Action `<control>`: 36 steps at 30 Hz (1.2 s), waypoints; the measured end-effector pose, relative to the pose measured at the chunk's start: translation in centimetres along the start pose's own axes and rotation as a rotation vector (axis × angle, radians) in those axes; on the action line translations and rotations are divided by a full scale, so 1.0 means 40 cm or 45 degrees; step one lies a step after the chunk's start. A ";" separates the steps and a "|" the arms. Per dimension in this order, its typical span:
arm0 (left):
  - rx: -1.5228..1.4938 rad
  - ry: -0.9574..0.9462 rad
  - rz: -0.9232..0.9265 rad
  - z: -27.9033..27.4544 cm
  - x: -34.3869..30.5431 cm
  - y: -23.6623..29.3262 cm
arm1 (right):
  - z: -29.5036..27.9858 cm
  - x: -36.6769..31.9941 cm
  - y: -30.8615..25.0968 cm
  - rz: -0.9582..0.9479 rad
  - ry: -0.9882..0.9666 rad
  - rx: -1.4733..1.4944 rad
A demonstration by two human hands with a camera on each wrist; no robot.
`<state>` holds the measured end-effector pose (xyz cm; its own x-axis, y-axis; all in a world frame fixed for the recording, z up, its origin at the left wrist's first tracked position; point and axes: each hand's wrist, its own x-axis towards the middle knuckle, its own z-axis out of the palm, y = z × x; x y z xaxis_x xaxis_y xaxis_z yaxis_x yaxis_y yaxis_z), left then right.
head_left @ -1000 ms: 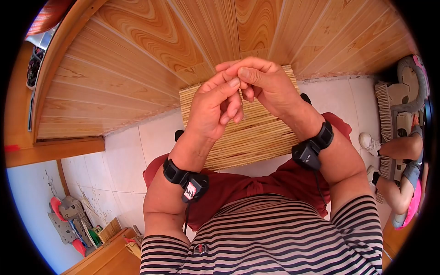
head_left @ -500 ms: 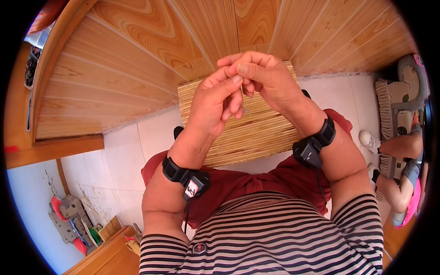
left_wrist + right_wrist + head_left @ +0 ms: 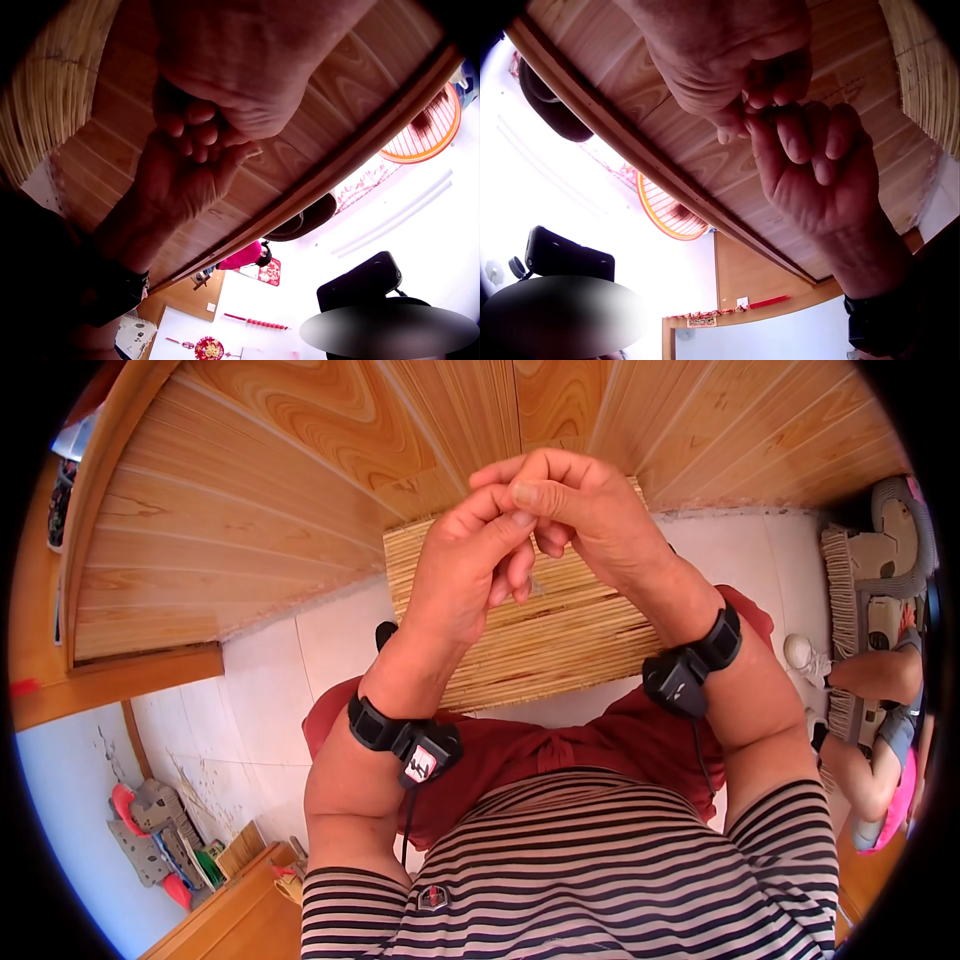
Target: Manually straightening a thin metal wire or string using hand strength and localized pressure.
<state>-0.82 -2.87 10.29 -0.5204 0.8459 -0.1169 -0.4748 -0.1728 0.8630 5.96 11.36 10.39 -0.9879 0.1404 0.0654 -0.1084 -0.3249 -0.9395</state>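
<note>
Both bare hands meet fingertip to fingertip above a slatted bamboo mat surface (image 3: 560,650). The left hand (image 3: 470,555) has its thumb tip against its index finger, just below the right thumb; its other fingers curl loosely. On the right hand (image 3: 600,510), the thumb lies against the bent index finger, and the remaining fingers curl underneath. In the left wrist view the left hand (image 3: 240,82) covers part of the right hand (image 3: 180,176). The right wrist view has the right hand (image 3: 735,60) touching the left hand (image 3: 825,180). Nothing is clearly visible between the fingertips.
A wood-grain panel (image 3: 300,490) rises just beyond the mat. The person's dark red trousers (image 3: 510,760) flank its near side. Another person's legs (image 3: 870,680) and a mop-like fringe (image 3: 838,590) are at the right. Shelved items (image 3: 165,820) stand at lower left.
Both hands have moved slightly up and away from the body in the head view, staying together. The left thumb tip has come closer to the right thumb.
</note>
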 end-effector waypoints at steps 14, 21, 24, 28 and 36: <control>0.110 0.059 -0.008 -0.003 0.005 -0.010 | 0.015 -0.001 0.012 0.014 0.005 0.032; 0.136 0.061 0.008 0.003 0.005 -0.009 | 0.022 -0.001 0.019 -0.035 0.072 -0.065; 0.128 0.061 0.013 0.002 0.005 -0.012 | 0.023 -0.003 0.014 -0.010 0.073 -0.076; 0.108 0.053 0.031 0.005 0.005 -0.009 | 0.029 -0.006 0.003 0.043 0.061 -0.079; 0.157 0.105 -0.031 -0.001 0.005 -0.015 | 0.028 -0.002 0.012 0.065 0.049 -0.179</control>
<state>-0.65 -2.60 9.72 -0.5689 0.8038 -0.1740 -0.3998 -0.0854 0.9126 5.87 10.14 10.30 -0.9865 0.1640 0.0059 -0.0389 -0.1989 -0.9793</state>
